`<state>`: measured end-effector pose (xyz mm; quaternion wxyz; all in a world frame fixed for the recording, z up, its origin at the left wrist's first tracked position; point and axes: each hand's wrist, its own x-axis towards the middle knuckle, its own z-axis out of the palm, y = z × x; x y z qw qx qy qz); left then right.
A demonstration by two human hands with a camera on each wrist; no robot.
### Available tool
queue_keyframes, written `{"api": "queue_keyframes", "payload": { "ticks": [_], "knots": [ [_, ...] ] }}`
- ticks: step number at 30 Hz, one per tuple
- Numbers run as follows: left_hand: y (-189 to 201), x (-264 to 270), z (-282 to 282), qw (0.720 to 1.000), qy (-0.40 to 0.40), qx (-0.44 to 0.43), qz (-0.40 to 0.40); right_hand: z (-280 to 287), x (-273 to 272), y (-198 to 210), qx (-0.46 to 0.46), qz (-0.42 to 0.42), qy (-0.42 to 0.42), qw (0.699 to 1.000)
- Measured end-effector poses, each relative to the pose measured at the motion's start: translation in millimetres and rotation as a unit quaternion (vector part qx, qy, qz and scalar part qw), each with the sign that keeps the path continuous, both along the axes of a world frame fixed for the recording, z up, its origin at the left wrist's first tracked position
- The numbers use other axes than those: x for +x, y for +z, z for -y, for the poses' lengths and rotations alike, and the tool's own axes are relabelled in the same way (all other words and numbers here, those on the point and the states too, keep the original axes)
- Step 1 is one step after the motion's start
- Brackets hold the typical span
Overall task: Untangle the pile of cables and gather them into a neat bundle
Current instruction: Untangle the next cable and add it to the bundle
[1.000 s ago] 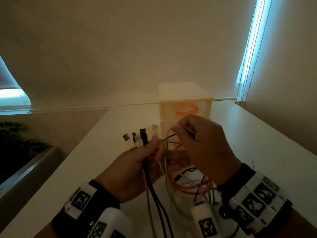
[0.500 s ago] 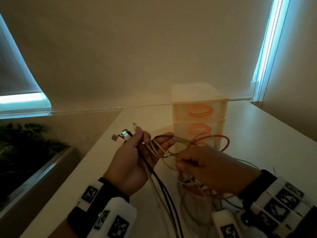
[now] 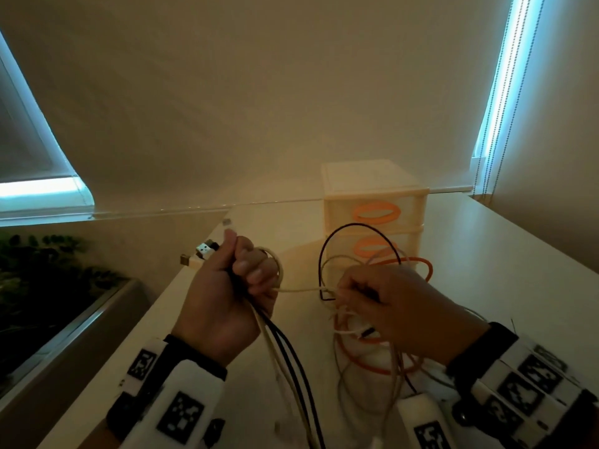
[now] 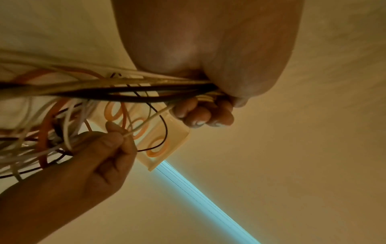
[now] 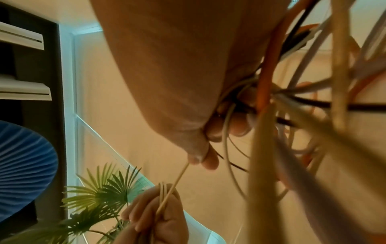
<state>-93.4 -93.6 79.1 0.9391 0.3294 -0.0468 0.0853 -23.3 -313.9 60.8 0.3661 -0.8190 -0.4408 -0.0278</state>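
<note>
Cream and black cables [image 3: 282,345] are gripped in the left hand [image 3: 227,296], fingers curled tight round them; several connector ends [image 3: 205,251] stick out above the fist, toward the table's left edge. One cream cable [image 3: 301,289] is stretched taut from that fist across to the right hand [image 3: 382,303], where it is pinched between thumb and fingertip; this pinch is seen plainly in the left wrist view [image 4: 117,137]. A loose tangle [image 3: 372,345] of orange, white, cream and black cables is also held and hangs below the right hand, down to the white table [image 3: 518,286]. A thin black loop [image 3: 356,225] is raised above the right hand, in front of the cream drawer unit [image 3: 372,196] with orange oval handles. A green plant [image 5: 108,189] is seen in the right wrist view.
</note>
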Motion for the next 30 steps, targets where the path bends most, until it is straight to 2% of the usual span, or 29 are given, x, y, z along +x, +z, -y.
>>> {"api": "queue_keyframes", "payload": {
  "ticks": [2,4,6,8,9,10,13,15,16,17,18,19,20,22,23,25,27,30],
  "knots": [
    [-2.6,0.6,-3.1,1.000,-0.019,0.000,0.014,0.0,-3.2,-2.3,-0.046,0.016,0.033,0.998],
    [-1.6,0.8,-12.9,0.998,-0.038,-0.007,0.041,2.9,-3.0,-2.4,-0.086,-0.014,0.044,0.995],
    [-0.7,0.2,-20.9,0.997,-0.050,-0.011,0.055,7.9,3.1,2.1,-0.036,-0.041,-0.004,0.998],
    [-3.8,1.3,-20.7,0.997,-0.059,-0.006,0.055,12.3,6.9,6.8,0.061,0.024,-0.070,0.995],
    [-5.8,2.1,-18.9,0.996,-0.068,-0.005,0.056,11.7,4.7,8.4,0.077,0.047,-0.070,0.994],
    [-6.6,2.8,-18.8,0.995,-0.075,-0.006,0.059,10.5,0.5,8.7,0.054,0.048,-0.047,0.996],
    [-5.1,4.3,-40.1,0.991,-0.096,-0.039,0.088,11.7,-2.5,7.7,-0.115,-0.025,0.019,0.993],
    [-2.8,2.3,-56.6,0.985,-0.119,-0.060,0.111,20.1,10.1,12.1,-0.106,-0.029,-0.033,0.993],
    [-2.7,1.7,-59.2,0.986,-0.113,-0.057,0.110,24.8,16.1,16.1,-0.057,0.017,-0.086,0.994],
    [-2.9,1.7,-57.9,0.989,-0.099,-0.047,0.101,28.0,20.1,19.6,0.000,0.101,-0.142,0.985],
    [-2.4,2.0,-53.4,0.992,-0.082,-0.031,0.089,28.3,19.9,21.2,0.044,0.193,-0.180,0.963],
    [-2.1,2.3,-48.3,0.995,-0.059,-0.014,0.075,25.1,17.0,21.5,0.060,0.245,-0.183,0.950],
    [-2.2,2.2,-45.6,0.998,-0.034,-0.003,0.060,22.4,14.4,19.4,0.047,0.239,-0.148,0.959],
    [-2.4,1.0,-49.1,0.999,-0.014,-0.011,0.049,22.8,10.7,15.6,-0.011,0.100,-0.080,0.992],
    [-2.5,0.8,-53.6,0.998,-0.030,-0.026,0.055,25.3,11.6,15.8,-0.042,0.042,-0.093,0.994],
    [-4.2,1.7,-58.7,0.992,-0.096,-0.039,0.069,31.4,20.2,15.1,-0.034,0.066,-0.172,0.982],
    [-4.7,2.5,-49.9,0.982,-0.172,-0.020,0.079,28.4,21.3,17.1,0.025,0.123,-0.233,0.964],
    [-7.6,-1.8,-21.2,0.965,-0.244,0.085,0.055,20.8,22.1,14.0,0.123,0.091,-0.275,0.949]
  ]
}}
